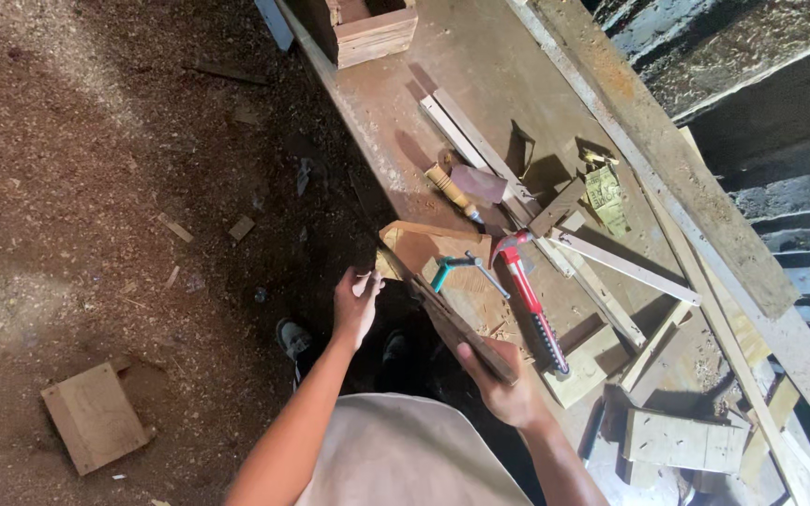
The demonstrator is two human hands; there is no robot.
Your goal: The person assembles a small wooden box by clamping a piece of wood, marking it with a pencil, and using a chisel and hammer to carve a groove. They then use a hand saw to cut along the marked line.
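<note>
My right hand (503, 389) grips the near end of a long dark wooden strip (452, 323) that runs diagonally over the front edge of the workbench (480, 56). My left hand (356, 305) is at the strip's far end, with its fingers curled and pinching it beside the corner of a light wooden board (419, 245). A red-handled hammer (529, 295) and a teal metal tool (450, 267) lie on the board just right of the strip.
A wooden-handled chisel (452, 192), several pale wooden slats (625, 267) and offcut blocks (682, 440) lie scattered over the bench. A small wooden box (372, 33) stands at its far end. On the sawdust floor to the left sits a wood block (96, 417). My shoe (292, 337) shows below.
</note>
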